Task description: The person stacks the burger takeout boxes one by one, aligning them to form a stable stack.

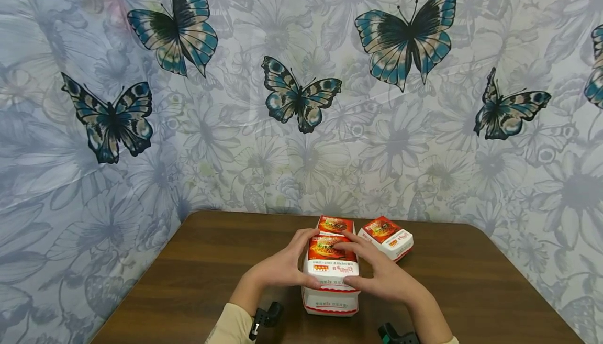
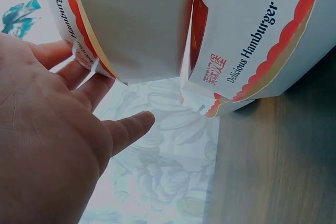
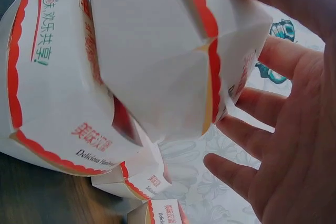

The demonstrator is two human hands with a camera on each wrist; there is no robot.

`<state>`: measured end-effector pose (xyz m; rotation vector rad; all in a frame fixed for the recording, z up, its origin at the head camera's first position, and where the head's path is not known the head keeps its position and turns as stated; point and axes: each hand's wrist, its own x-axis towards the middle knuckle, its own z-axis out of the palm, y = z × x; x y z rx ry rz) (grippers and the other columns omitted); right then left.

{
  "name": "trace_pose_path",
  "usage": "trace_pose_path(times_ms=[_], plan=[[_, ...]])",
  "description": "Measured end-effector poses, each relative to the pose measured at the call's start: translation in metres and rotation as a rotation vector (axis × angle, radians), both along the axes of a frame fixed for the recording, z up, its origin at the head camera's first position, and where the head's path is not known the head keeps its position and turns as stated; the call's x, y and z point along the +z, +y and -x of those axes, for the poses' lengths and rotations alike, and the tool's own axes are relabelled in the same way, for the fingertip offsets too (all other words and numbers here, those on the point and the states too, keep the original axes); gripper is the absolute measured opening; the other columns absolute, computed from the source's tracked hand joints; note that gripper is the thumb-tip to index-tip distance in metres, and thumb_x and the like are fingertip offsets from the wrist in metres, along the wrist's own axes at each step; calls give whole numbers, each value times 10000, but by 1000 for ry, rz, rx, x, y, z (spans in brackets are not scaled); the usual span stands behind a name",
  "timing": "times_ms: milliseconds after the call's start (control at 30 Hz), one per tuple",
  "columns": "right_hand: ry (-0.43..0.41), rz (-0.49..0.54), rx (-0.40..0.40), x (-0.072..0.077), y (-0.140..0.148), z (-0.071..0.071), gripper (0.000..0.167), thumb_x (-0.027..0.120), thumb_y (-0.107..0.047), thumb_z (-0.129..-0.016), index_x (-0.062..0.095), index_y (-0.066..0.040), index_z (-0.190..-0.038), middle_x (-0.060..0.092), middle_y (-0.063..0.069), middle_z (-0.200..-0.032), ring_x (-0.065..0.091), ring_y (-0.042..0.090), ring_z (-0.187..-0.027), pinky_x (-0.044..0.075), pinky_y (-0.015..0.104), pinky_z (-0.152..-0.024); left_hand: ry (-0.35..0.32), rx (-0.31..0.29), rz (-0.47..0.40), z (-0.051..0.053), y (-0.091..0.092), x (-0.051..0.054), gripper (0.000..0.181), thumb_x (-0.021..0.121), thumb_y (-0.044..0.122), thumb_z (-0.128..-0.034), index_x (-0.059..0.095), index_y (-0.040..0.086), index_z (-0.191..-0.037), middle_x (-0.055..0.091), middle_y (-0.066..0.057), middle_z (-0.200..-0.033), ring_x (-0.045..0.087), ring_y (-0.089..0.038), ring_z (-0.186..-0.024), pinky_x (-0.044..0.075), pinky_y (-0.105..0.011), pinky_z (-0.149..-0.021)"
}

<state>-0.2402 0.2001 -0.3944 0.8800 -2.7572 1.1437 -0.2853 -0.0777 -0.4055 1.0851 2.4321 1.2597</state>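
Between both hands is a white hamburger box with a red picture lid. My left hand grips its left side and my right hand its right, thumbs toward the near face. Directly beneath it stands a second hamburger box on the table. The left wrist view shows the held box tilted against the lower box, with a narrow wedge-shaped gap between them. In the right wrist view, fingertips touch the edge of the held box; some fingers stay apart from it.
Just behind the stack sits another hamburger box. To its right, a further box stands turned at an angle. The brown wooden table ends at a butterfly-patterned cloth backdrop. Small black devices are at the wrists.
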Motion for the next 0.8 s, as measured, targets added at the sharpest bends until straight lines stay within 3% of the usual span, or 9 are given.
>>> trace_pose_path(times_ms=[100, 200, 333, 533, 800], plan=[[45, 49, 19, -1, 4, 7, 559, 675, -391, -944, 469, -364, -1463, 302, 11, -1639, 226, 389, -1516, 295, 713, -1079, -4, 7, -7, 1, -1, 0, 1052, 851, 410, -775, 171, 264, -1564, 173, 9, -1574, 268, -213, -1432, 356, -448, -1136], [53, 164, 30, -6, 12, 15, 503, 590, -263, -1009, 443, -299, -1489, 299, 8, -1638, 228, 404, -1508, 299, 714, -1083, -22, 8, -11, 2, -1, 1, 1054, 848, 430, -774, 170, 266, -1565, 160, 13, -1575, 248, -212, -1442, 344, -462, -1141], [68, 252, -45, -16, 22, 28, 460, 519, -226, -1048, 432, -244, -1499, 318, 72, -1622, 250, 420, -1488, 297, 728, -1074, -32, -3, -5, 2, -1, -1, 1065, 840, 448, -778, 162, 236, -1571, 151, 7, -1575, 222, -224, -1452, 340, -465, -1144], [119, 193, -189, -29, 24, 51, 537, 602, -290, -1006, 448, -119, -1492, 390, 153, -1571, 326, 429, -1452, 300, 711, -1086, -33, -1, -12, 2, 0, -3, 1033, 849, 402, -779, 166, 319, -1549, 173, 15, -1556, 241, -214, -1436, 340, -455, -1144], [209, 6, -231, -35, 18, 79, 543, 652, -297, -971, 518, -64, -1443, 447, 228, -1516, 374, 490, -1404, 318, 707, -1070, -27, -7, -9, 4, 0, -2, 1045, 841, 423, -781, 141, 343, -1554, 162, 18, -1560, 238, -217, -1440, 347, -441, -1145]])
